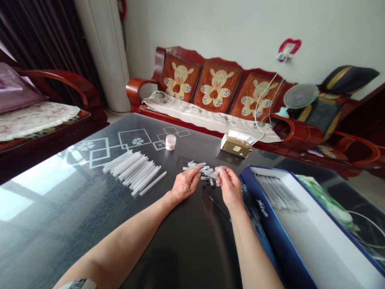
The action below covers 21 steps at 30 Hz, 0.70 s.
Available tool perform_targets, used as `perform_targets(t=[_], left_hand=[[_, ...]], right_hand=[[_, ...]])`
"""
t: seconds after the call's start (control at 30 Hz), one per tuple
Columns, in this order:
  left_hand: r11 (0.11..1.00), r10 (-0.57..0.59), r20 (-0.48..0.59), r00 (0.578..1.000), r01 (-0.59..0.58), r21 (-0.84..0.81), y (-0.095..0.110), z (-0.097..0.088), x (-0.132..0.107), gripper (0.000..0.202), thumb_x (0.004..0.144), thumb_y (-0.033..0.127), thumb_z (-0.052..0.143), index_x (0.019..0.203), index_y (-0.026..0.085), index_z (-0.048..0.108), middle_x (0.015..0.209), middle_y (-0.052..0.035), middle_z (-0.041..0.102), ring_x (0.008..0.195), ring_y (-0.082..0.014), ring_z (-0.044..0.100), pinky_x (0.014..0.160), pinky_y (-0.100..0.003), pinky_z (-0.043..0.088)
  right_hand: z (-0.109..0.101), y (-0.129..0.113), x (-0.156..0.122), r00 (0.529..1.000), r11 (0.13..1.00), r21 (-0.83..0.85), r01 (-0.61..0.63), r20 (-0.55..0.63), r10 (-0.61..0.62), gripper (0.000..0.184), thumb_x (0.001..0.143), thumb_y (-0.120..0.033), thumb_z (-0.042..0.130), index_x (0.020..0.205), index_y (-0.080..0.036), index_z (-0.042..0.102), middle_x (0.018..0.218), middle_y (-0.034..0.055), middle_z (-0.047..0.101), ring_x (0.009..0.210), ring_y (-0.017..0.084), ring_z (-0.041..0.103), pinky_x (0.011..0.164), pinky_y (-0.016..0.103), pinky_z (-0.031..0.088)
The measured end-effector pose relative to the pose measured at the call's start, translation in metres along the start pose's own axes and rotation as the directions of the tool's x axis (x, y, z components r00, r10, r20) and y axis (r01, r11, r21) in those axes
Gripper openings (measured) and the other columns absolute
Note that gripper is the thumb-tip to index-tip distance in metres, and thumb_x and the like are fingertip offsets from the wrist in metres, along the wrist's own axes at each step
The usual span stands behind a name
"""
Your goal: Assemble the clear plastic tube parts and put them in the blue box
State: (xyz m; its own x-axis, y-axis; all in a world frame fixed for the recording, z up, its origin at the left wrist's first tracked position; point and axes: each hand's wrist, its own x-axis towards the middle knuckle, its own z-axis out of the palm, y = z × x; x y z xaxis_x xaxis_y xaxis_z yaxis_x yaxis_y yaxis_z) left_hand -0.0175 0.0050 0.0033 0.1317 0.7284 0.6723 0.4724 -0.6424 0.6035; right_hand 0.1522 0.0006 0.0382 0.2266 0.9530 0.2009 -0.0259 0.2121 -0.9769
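Observation:
My left hand (pixel 187 184) is closed, thumb and forefinger pinched at the near edge of a pile of short translucent white pieces (pixel 205 170). What it holds, if anything, is too small to make out. Across the pile, my right hand (pixel 231 185) pinches one small translucent white piece (pixel 217 172) between thumb and fingertips. Tiny black bits lie below the pile. A thin dark rod (pixel 219 206) rests on the table beside my right wrist. Left of my hands, many slim white tubes (pixel 132 170) lie side by side in a slanted row.
A small round jar (pixel 170 142) stands behind the tubes. A tissue box (pixel 236 144) sits farther back. At right, an open blue box (pixel 275 224) holds a row of slim clear sticks (pixel 279 192), with a green plastic packet (pixel 326 199) beyond. The dark table (pixel 168 249) is glossy; a sofa stands behind.

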Motion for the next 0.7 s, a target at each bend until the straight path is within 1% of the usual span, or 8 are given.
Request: perform_targets(t=[0.07, 0.13, 0.23, 0.3, 0.37, 0.47, 0.57, 0.7], left_hand=[[0.999, 0.036, 0.044, 0.998, -0.037, 0.029, 0.0, 0.002, -0.002, 0.034, 0.096, 0.029, 0.042, 0.125, 0.018, 0.055, 0.107, -0.0075, 0.07, 0.096, -0.0163, 0.067, 0.087, -0.027, 0.054], [0.998, 0.039, 0.051, 0.998, -0.042, 0.049, 0.0, 0.003, -0.003, 0.034, 0.096, 0.029, 0.042, 0.124, 0.017, 0.056, 0.104, -0.0073, 0.07, 0.095, -0.016, 0.068, 0.085, -0.027, 0.055], [0.997, 0.033, 0.037, 0.999, -0.035, 0.067, -0.001, 0.001, -0.003, 0.033, 0.096, 0.028, 0.042, 0.122, 0.016, 0.057, 0.103, -0.0078, 0.071, 0.092, -0.016, 0.068, 0.083, -0.026, 0.056], [0.997, 0.033, 0.034, 0.999, -0.035, 0.074, -0.001, 0.0, -0.002, 0.032, 0.096, 0.027, 0.043, 0.122, 0.016, 0.058, 0.103, -0.008, 0.071, 0.091, -0.0161, 0.069, 0.082, -0.026, 0.056], [0.996, 0.036, 0.043, 0.998, -0.039, 0.078, -0.001, 0.0, -0.002, 0.032, 0.095, 0.027, 0.043, 0.121, 0.016, 0.058, 0.102, -0.008, 0.071, 0.091, -0.0162, 0.069, 0.083, -0.026, 0.056], [0.994, 0.05, 0.081, 0.995, -0.058, 0.095, 0.002, 0.0, -0.002, 0.032, 0.095, 0.027, 0.043, 0.121, 0.016, 0.058, 0.099, -0.0075, 0.071, 0.091, -0.0164, 0.068, 0.084, -0.027, 0.056], [0.987, 0.066, 0.155, 0.986, -0.087, 0.135, 0.006, 0.0, -0.004, 0.032, 0.096, 0.028, 0.042, 0.122, 0.018, 0.057, 0.094, -0.006, 0.07, 0.084, -0.0157, 0.069, 0.077, -0.026, 0.056], [0.975, 0.081, 0.229, 0.97, -0.124, 0.182, 0.011, -0.001, -0.005, 0.032, 0.096, 0.029, 0.042, 0.123, 0.02, 0.057, 0.087, -0.0047, 0.069, 0.075, -0.015, 0.068, 0.067, -0.023, 0.055]], right_hand=[[0.002, 0.008, -0.011, 0.988, 0.935, 0.323, -0.147, -0.006, 0.157, 0.03, 0.07, -0.041, 0.073, 0.09, -0.022, 0.064, 0.086, 0.0013, 0.069, 0.068, 0.011, 0.06, 0.053, 0.021, 0.044], [0.006, 0.017, -0.022, 0.96, 0.842, 0.462, -0.278, 0.116, 0.253, 0.031, 0.066, -0.038, 0.078, 0.091, -0.023, 0.065, 0.084, 0.0001, 0.069, 0.067, 0.011, 0.06, 0.053, 0.02, 0.045], [0.003, 0.023, -0.029, 0.874, 0.787, 0.419, -0.453, 0.383, 0.3, 0.029, 0.068, -0.033, 0.078, 0.092, -0.022, 0.068, 0.084, 0.001, 0.069, 0.07, 0.012, 0.062, 0.058, 0.022, 0.05], [-0.006, 0.023, -0.026, 0.837, 0.807, 0.353, -0.474, 0.465, 0.288, 0.025, 0.069, -0.031, 0.078, 0.091, -0.019, 0.069, 0.082, 0.002, 0.07, 0.072, 0.012, 0.063, 0.066, 0.025, 0.053], [-0.018, 0.02, -0.019, 0.893, 0.84, 0.381, -0.387, 0.382, 0.238, 0.023, 0.069, -0.03, 0.078, 0.087, -0.019, 0.07, 0.08, 0.0018, 0.07, 0.074, 0.012, 0.064, 0.072, 0.026, 0.054], [-0.029, 0.016, -0.008, 0.981, 0.838, 0.511, -0.191, 0.087, 0.171, 0.025, 0.064, -0.031, 0.082, 0.084, -0.021, 0.069, 0.08, -0.0001, 0.072, 0.075, 0.012, 0.066, 0.072, 0.025, 0.055], [-0.025, 0.017, -0.005, 0.978, 0.823, 0.548, -0.147, -0.041, 0.203, 0.03, 0.06, -0.03, 0.084, 0.085, -0.022, 0.069, 0.081, 0.0005, 0.073, 0.071, 0.011, 0.066, 0.066, 0.023, 0.056], [-0.011, 0.022, -0.009, 0.975, 0.825, 0.535, -0.181, -0.011, 0.222, 0.031, 0.061, -0.03, 0.084, 0.086, -0.02, 0.069, 0.082, 0.0018, 0.074, 0.069, 0.011, 0.067, 0.066, 0.024, 0.057]])
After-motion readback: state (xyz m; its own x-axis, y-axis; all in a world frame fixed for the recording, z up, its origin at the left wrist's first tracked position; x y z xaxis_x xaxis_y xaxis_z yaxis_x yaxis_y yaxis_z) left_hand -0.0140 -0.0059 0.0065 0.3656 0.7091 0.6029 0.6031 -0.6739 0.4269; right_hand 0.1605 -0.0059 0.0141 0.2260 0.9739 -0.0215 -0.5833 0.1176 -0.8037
